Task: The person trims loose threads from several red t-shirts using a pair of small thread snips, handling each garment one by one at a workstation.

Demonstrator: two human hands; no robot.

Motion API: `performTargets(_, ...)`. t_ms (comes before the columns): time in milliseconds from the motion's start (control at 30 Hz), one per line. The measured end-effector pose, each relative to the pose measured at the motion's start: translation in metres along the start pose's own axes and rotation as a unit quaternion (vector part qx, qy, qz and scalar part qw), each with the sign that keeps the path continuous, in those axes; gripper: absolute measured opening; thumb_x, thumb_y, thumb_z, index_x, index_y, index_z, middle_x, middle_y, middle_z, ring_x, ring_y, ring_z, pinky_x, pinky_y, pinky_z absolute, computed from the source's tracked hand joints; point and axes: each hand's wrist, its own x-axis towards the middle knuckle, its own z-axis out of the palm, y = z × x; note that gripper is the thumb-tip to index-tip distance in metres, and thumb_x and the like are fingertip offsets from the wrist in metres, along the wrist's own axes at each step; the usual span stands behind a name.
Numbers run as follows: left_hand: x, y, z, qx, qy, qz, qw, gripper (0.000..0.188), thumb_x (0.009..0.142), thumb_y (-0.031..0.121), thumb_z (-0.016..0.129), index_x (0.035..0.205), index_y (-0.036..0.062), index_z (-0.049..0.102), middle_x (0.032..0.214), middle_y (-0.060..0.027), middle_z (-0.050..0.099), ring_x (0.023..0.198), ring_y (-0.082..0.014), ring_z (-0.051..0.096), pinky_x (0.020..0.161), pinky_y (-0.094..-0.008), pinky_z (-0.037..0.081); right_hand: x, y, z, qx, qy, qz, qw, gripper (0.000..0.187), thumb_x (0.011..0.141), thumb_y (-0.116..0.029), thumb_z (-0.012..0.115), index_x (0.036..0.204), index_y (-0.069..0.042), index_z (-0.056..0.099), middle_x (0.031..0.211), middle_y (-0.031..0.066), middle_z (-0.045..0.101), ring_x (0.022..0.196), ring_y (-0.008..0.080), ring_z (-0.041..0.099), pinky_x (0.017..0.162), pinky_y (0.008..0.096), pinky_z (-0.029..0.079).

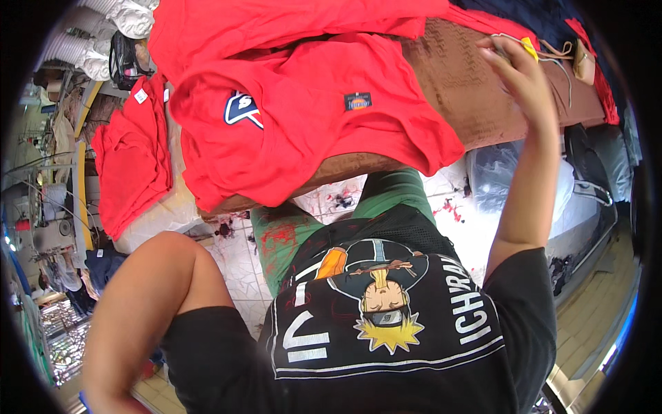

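My right hand (520, 72) is raised over the far right of the brown padded surface (448, 76), its fingers curled. A small grey thing shows among the fingers, too unclear to name. Right beside the knuckles is a small yellow piece (529, 48), with thin cords looping around it. My left arm (155, 303) is bent at the elbow and runs down past the lower edge, so the left hand is out of view. In front of me a red garment (296, 124) lies spread on the padded surface, with a dark label and a blue-and-white print showing.
More red cloth (276, 27) lies behind the garment, and a folded red pile (134, 155) sits at its left. A tan block-like thing (584, 63) lies at the far right by the cords. Clear plastic bags (496, 176) stand under the right edge. Shelves (48, 200) line the left.
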Motion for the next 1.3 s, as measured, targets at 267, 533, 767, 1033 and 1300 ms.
performTargets(267,0.0,-0.005,0.046,-0.266,-0.149,-0.04,0.951,0.023,0.087,0.018,0.063,0.102,0.0008,0.062,0.1,-0.0103,0.065,0.093,-0.0198,0.063,0.083,-0.0323,0.048,0.053,0.159,0.03,-0.282,0.145,0.032,0.948,0.048,0.078,-0.032,0.07,0.12,-0.01,0.061,0.104,0.0142,0.067,0.1,0.0295,0.063,0.088,0.039,0.048)
performTargets(533,-0.081,-0.058,0.174,-0.113,0.144,-0.583,0.792,0.034,0.08,0.016,0.072,0.107,-0.0023,0.063,0.099,-0.0134,0.067,0.09,-0.0203,0.065,0.079,-0.0314,0.051,-0.035,0.067,0.041,-0.137,-0.019,0.077,0.987,0.037,0.081,-0.036,0.071,0.096,-0.003,0.07,0.073,0.0118,0.065,0.065,0.0162,0.061,0.062,0.0318,0.048)
performTargets(767,-0.102,-0.06,0.223,0.05,0.067,-0.665,0.743,0.048,0.076,0.029,0.076,0.109,-0.0027,0.062,0.097,-0.0195,0.067,0.091,-0.0311,0.065,0.08,-0.0382,0.05,-0.061,0.039,0.081,-0.2,-0.139,0.072,0.967,0.04,0.077,-0.036,0.074,0.085,0.003,0.067,0.068,0.0098,0.063,0.058,0.0155,0.056,0.057,0.0318,0.046)
performTargets(1033,-0.122,-0.023,0.073,-0.286,0.567,-0.339,0.694,0.037,0.092,0.025,0.061,0.117,-0.0021,0.056,0.109,-0.0083,0.064,0.1,-0.0212,0.062,0.091,-0.0394,0.048,-0.071,-0.017,0.001,0.399,-0.023,-0.069,0.914,0.037,0.087,-0.017,0.059,0.116,0.006,0.056,0.105,0.0132,0.065,0.093,0.0178,0.064,0.086,0.0309,0.05)
performTargets(1300,-0.072,-0.127,-0.07,-0.165,0.442,-0.343,0.812,0.051,0.098,0.037,0.046,0.13,-0.002,0.047,0.131,-0.0116,0.054,0.121,-0.0214,0.052,0.103,-0.0378,0.039,0.062,-0.112,-0.031,0.458,-0.052,-0.171,0.871,0.036,0.095,-0.023,0.053,0.123,0.001,0.055,0.113,0.0109,0.064,0.102,0.0172,0.062,0.089,0.0299,0.049)
